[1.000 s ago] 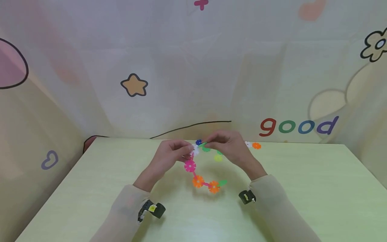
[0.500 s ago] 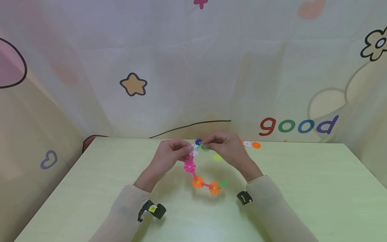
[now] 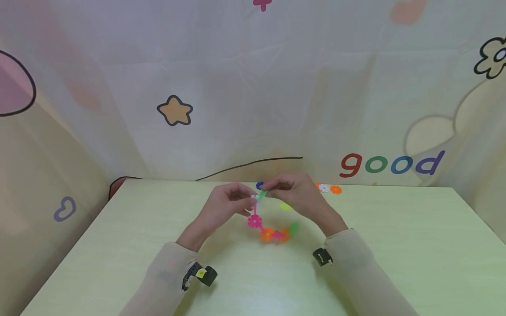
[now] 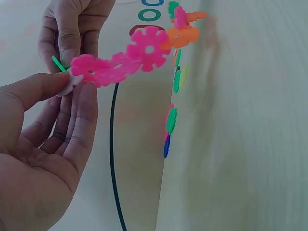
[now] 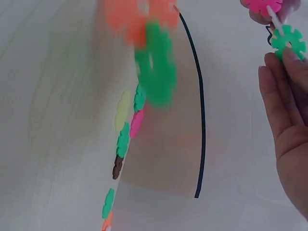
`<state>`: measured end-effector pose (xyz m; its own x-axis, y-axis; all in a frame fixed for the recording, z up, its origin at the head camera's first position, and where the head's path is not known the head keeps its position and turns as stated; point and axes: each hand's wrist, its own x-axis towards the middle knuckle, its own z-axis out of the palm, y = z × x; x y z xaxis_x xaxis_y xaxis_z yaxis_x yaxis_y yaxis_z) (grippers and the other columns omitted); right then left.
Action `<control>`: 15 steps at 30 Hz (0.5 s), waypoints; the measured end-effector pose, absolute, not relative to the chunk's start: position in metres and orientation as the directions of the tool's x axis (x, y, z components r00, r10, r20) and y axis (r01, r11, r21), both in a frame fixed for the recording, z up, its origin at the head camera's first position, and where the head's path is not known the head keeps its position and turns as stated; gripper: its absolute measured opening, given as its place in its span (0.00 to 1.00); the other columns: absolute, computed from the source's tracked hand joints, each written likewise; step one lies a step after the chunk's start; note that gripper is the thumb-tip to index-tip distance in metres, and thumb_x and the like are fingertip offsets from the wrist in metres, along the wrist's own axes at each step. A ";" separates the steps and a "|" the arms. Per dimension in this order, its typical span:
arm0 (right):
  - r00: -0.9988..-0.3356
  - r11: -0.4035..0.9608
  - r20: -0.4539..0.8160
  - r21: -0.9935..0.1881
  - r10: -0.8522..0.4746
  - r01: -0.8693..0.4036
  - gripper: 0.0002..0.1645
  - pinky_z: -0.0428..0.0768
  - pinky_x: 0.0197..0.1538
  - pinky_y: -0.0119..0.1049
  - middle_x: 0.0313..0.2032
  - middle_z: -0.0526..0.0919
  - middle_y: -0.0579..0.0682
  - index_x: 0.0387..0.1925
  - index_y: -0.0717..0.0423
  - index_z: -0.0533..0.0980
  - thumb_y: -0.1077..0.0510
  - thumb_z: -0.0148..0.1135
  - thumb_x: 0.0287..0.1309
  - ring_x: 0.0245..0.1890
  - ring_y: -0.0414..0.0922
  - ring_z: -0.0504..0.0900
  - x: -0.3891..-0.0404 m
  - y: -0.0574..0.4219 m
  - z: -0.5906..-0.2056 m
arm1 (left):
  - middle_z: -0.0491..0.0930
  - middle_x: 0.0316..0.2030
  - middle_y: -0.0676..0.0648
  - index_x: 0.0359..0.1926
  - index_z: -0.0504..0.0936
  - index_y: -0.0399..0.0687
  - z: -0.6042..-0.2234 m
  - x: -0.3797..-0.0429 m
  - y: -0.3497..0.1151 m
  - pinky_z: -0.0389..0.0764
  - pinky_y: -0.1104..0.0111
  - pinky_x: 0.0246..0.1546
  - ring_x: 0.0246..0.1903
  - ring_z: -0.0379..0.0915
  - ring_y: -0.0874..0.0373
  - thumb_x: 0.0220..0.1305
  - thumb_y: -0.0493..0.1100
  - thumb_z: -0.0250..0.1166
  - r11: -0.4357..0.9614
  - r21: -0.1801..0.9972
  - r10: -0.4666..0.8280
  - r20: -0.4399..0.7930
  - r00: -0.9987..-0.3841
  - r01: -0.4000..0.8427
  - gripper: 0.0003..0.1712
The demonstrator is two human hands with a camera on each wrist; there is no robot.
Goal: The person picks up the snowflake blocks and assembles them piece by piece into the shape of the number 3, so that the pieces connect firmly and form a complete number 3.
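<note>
Both hands are raised over the table, close together. My left hand [image 3: 225,208] pinches a white snowflake disc [image 4: 72,84] between thumb and fingers. From that disc a chain of slotted plastic snowflake discs hangs down, with a pink disc [image 3: 254,221], an orange disc [image 3: 267,235] and a blurred green disc [image 3: 294,228] at the free end. My right hand [image 3: 294,193] pinches a green snowflake disc [image 5: 288,42], its edge meeting the white one. Fingers hide much of the white disc in the head view.
Loose snowflake discs lie along the table's back edge: a blue disc [image 3: 259,185], a yellow disc [image 3: 285,206], a white disc [image 3: 324,188] and an orange disc [image 3: 336,189]. Behind the table [image 3: 395,245] hangs a printed curtain [image 3: 245,109]. Each sleeve has a wrist camera.
The hanging chain has swung right and its lower end has risen a little. My left fingertips have shifted slightly right and down. Both hands keep their pinch on the white and green discs.
</note>
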<state>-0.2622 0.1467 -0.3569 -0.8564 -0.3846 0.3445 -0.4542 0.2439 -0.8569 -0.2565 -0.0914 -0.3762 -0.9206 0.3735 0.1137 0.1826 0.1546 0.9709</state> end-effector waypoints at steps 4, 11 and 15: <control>-0.851 0.245 0.315 -0.863 -0.421 -0.441 0.10 0.87 0.54 0.41 0.46 0.90 0.54 0.48 0.64 0.88 0.69 0.72 0.65 0.46 0.50 0.91 -0.264 0.146 -0.357 | 0.88 0.40 0.42 0.50 0.86 0.36 -0.377 -0.257 -0.092 0.89 0.54 0.48 0.45 0.85 0.35 0.72 0.37 0.70 0.179 0.965 0.391 0.107 -0.914 0.189 0.10; -0.912 0.434 0.177 -0.835 -0.371 -0.339 0.11 0.84 0.59 0.50 0.49 0.90 0.47 0.51 0.50 0.88 0.57 0.73 0.68 0.52 0.46 0.88 -0.285 0.160 -0.359 | 0.89 0.40 0.45 0.50 0.87 0.38 -0.377 -0.257 -0.094 0.89 0.60 0.49 0.40 0.89 0.45 0.73 0.39 0.70 0.245 0.955 0.377 0.063 -0.924 0.166 0.10; -0.922 0.546 0.119 -0.775 -0.368 -0.317 0.15 0.85 0.58 0.50 0.49 0.90 0.49 0.55 0.54 0.86 0.59 0.71 0.69 0.53 0.50 0.86 -0.308 0.164 -0.364 | 0.89 0.40 0.45 0.50 0.87 0.38 -0.375 -0.258 -0.096 0.88 0.58 0.50 0.39 0.89 0.45 0.73 0.39 0.69 0.252 0.953 0.372 0.065 -0.926 0.168 0.10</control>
